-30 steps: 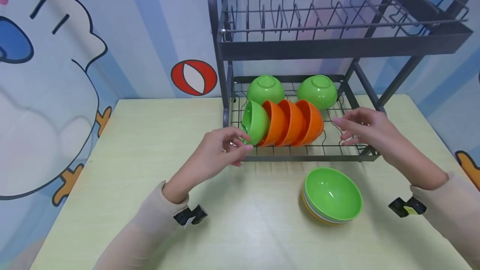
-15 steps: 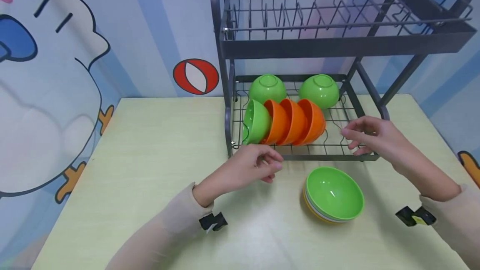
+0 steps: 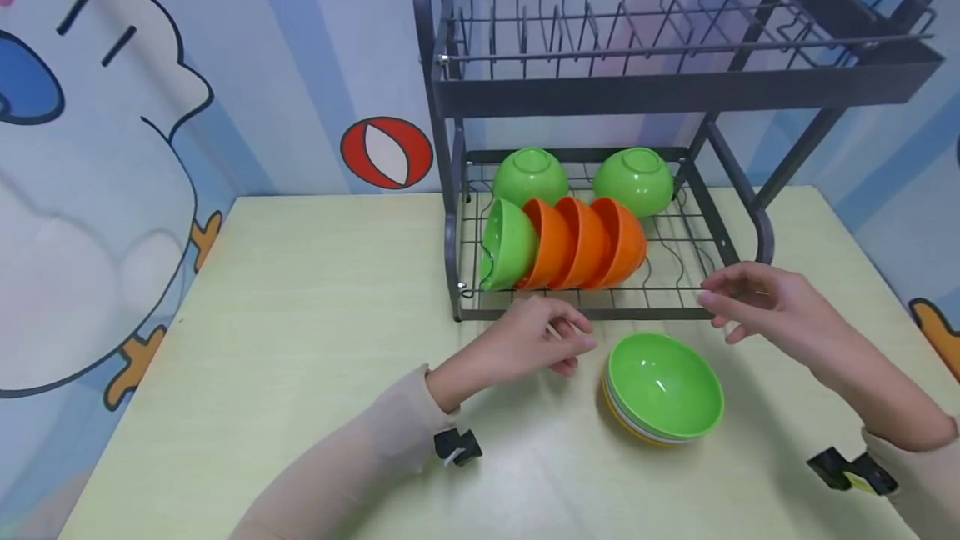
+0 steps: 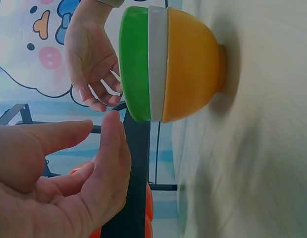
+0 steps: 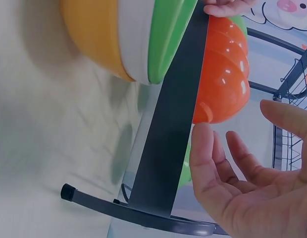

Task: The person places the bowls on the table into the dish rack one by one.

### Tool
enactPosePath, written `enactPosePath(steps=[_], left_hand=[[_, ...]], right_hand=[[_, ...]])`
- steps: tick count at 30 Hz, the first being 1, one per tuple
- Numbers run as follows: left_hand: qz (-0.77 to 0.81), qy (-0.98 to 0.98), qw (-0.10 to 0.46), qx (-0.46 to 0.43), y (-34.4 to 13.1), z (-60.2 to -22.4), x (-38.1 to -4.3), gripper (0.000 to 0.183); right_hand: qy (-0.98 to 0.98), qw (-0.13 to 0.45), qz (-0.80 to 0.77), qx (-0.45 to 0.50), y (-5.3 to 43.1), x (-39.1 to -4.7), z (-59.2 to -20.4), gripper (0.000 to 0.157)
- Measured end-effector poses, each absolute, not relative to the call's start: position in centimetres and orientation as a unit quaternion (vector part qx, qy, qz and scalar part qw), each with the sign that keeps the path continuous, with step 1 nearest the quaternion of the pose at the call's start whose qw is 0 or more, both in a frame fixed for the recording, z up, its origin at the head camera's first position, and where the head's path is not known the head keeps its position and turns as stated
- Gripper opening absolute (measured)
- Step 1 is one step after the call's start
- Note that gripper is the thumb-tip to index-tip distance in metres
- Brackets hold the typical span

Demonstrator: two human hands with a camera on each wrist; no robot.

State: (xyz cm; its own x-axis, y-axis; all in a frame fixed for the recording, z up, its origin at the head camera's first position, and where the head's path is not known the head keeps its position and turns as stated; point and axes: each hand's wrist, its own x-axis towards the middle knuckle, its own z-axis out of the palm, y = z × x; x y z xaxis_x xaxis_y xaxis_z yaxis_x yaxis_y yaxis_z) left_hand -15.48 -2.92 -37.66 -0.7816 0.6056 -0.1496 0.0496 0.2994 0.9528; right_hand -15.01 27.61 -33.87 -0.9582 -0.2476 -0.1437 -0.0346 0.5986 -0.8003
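A stack of bowls (image 3: 663, 386), green on top of white and yellow, stands on the pale table (image 3: 300, 340) just in front of the dish rack. My left hand (image 3: 566, 340) hovers at the stack's left rim, fingers loosely curled and holding nothing. My right hand (image 3: 731, 307) hangs above the stack's far right side with relaxed fingers, also holding nothing. In the left wrist view the stack (image 4: 163, 64) lies past my left hand (image 4: 94, 163). The right wrist view shows the stack (image 5: 128, 34) and my right hand (image 5: 242, 193) beside the rack's front bar (image 5: 173, 124).
The dark two-tier dish rack (image 3: 675, 94) stands at the table's back. Its lower tier holds a green bowl on its side (image 3: 508, 242) nested against three orange bowls (image 3: 592, 242), with two upturned green bowls (image 3: 531, 175) behind. The upper tier holds nothing.
My left hand left the green bowl in the rack and came right and toward me, to the stack. My right hand drew back from the rack toward the stack.
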Motion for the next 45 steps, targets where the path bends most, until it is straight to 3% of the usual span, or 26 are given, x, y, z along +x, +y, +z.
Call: enactPosePath(steps=[11,19,32,38,41,45], left_hand=[[0.498,0.800,0.232,0.240,-1.1,-37.8,-14.5,0.025],[0.432,0.840,0.189,0.269,0.2,-37.9,-14.3,0.023],[0.406,0.865,0.179,0.234,1.4,-37.8,-14.4,0.030],[0.391,0.872,0.174,0.238,1.6,-37.7,-14.3,0.008],[0.393,0.869,0.178,0.242,1.6,-37.6,-14.2,0.024],[0.400,0.866,0.185,0.238,1.7,-37.5,-14.2,0.027]], right_hand=[[0.885,0.131,-0.439,-0.079,28.1,-12.9,-34.7,0.042],[0.881,0.132,-0.450,-0.067,28.5,-12.3,-35.6,0.042],[0.877,0.124,-0.461,-0.048,29.0,-11.7,-36.7,0.046],[0.870,0.109,-0.478,-0.057,29.2,-11.4,-37.2,0.042],[0.868,0.100,-0.482,-0.064,29.4,-11.3,-37.5,0.040],[0.865,0.092,-0.488,-0.071,29.7,-11.2,-37.8,0.036]])
